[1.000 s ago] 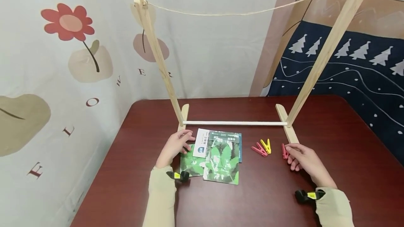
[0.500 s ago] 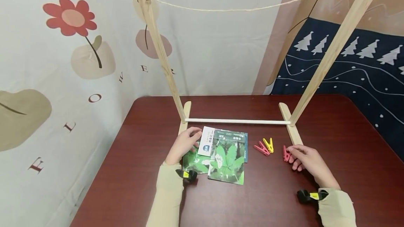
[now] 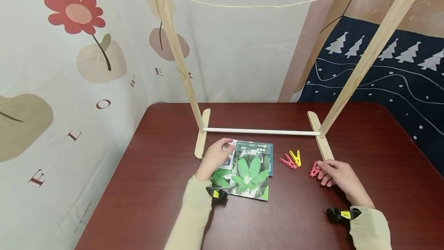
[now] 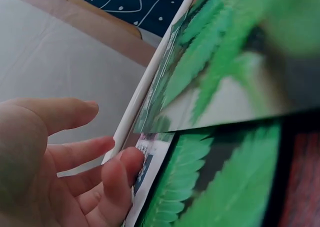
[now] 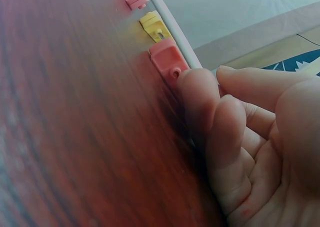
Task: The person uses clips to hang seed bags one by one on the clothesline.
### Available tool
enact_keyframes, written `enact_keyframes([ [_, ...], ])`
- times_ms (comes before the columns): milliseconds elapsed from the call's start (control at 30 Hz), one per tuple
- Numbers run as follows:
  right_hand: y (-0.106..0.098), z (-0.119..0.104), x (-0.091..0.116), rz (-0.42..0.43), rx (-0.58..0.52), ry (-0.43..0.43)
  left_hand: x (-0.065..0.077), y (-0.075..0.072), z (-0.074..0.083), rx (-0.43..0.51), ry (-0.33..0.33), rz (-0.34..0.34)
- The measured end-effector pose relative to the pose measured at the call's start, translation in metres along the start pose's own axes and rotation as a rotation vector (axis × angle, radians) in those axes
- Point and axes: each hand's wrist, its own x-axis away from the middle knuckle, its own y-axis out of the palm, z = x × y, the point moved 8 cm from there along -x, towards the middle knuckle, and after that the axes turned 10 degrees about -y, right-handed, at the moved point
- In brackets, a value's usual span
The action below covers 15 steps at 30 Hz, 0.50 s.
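Note:
My left hand (image 3: 213,160) lies over the left side of several overlapping seed packets, its fingers loosely bent and holding nothing. The top packet (image 3: 250,171) shows green leaves. Beneath it are a white packet (image 4: 156,162), partly covered by the hand, another green packet (image 3: 220,178) and a blue one (image 3: 271,161) whose edge peeks out at the right. Over on the right, my right hand (image 3: 336,176) pinches a red clothespin (image 3: 313,169) between thumb and forefinger, low over the table. Beside it lie a yellow clothespin (image 3: 295,158) and a second red clothespin (image 3: 288,161).
A wooden frame stands behind, with a left post (image 3: 178,55), a right post (image 3: 372,55) and a white rod (image 3: 261,130) joining their feet. A slack string (image 3: 277,6) spans the post tops. Everything rests on a dark red table (image 3: 277,219) before a printed curtain (image 3: 236,57).
My left hand has moved right, further over the packets, covering more of the white one. The red clothespin at my right fingertips has turned a little. The head view has shifted slightly.

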Motion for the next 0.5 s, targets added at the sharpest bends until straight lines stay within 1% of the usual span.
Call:
enact_keyframes([
  [133, 0.000, 0.000, -0.001, -0.005, 0.013, 0.007, 0.001, 0.003, 0.003, -0.069, 0.023, -0.020],
  [267, 0.000, 0.001, -0.001, -0.004, 0.019, 0.004, 0.003, 0.004, 0.001, -0.089, 0.022, -0.069],
  [333, 0.001, 0.001, -0.001, -0.003, 0.018, 0.001, 0.004, 0.002, 0.000, -0.088, 0.020, -0.076],
  [400, 0.000, 0.000, -0.001, -0.001, 0.012, -0.002, 0.004, -0.001, 0.000, -0.105, 0.029, -0.064],
  [500, -0.001, -0.001, 0.000, 0.003, 0.005, -0.011, 0.003, -0.008, 0.002, -0.169, 0.056, -0.002],
])
